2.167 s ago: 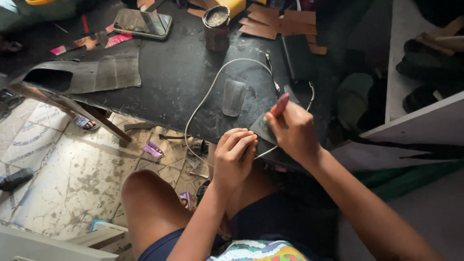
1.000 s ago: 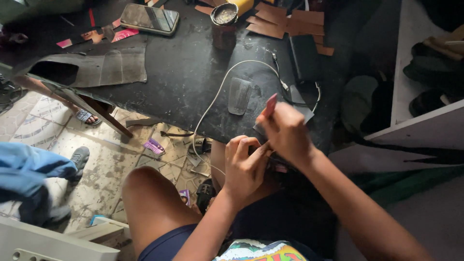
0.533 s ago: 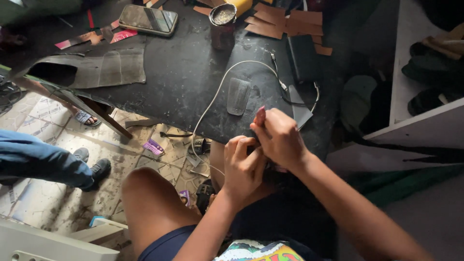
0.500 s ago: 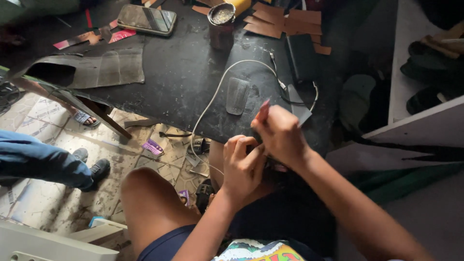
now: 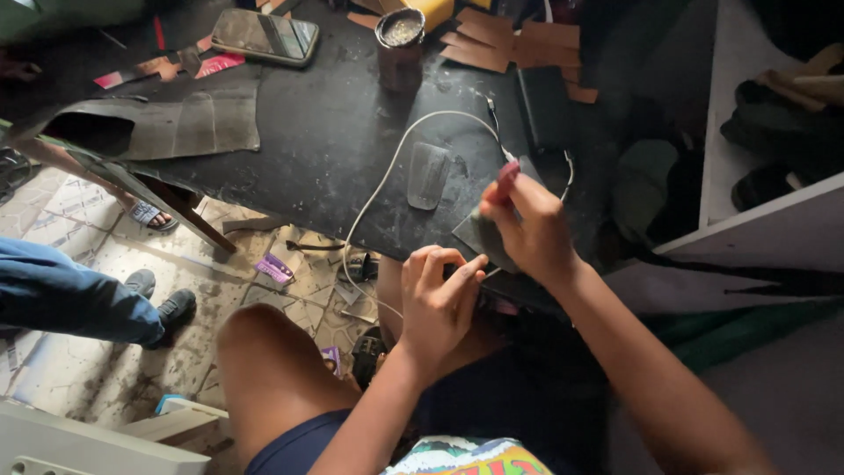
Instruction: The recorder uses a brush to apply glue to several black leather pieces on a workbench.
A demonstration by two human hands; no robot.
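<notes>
At the near edge of the black surface, the right hand has fingers clamped on a dark flat piece. The left hand, just beside it, pinches its lower edge.

Looks steeply down from the wearer's head, close over the left hand and right hand at the near edge of a black table. Faces forward across the tabletop toward a phone and tin cup at the far side, with tiled floor on the left and a white shelf on the right. Only one view, so nothing shared with another.
</notes>
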